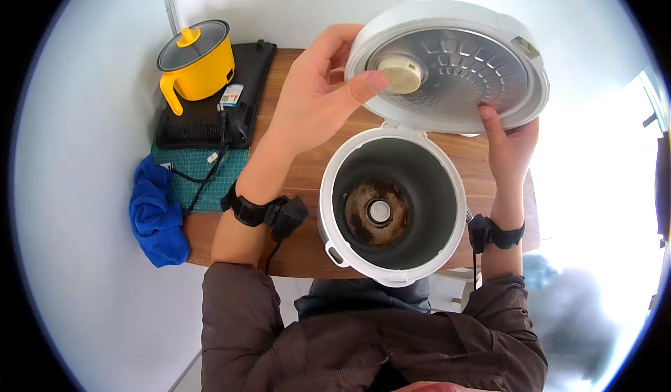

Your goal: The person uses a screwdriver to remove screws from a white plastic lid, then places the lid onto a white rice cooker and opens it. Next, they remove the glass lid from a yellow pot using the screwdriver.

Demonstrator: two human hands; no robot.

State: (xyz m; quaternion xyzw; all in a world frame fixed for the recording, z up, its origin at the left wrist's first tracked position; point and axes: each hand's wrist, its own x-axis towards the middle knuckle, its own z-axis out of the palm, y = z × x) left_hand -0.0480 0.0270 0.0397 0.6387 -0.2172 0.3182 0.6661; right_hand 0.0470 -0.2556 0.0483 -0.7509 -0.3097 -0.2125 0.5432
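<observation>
Holding the lid (482, 88) of a white rice cooker by its left edge, the left hand (318, 91) has its grip clamped there, the thumb lying against a round cream cap (400, 75) on the metal inner face. The right hand (511, 140) has its grip clamped on the lower right edge, thumb on the inner side. Raised and tilted, the lid is just beyond the far rim of the cooker body (440, 203), inner face toward the person. Whether the two are joined at the back is hard to tell.

The body stands open on the wooden counter (300, 175), its grey inside showing a brown-stained bottom around a pale round button (379, 212). To the left, a yellow pot (217, 63) with a dark lid sits on a flat black appliance (192, 130), which overlaps a green mat (234, 175). A blue cloth (157, 217) hangs over the counter's left edge.
</observation>
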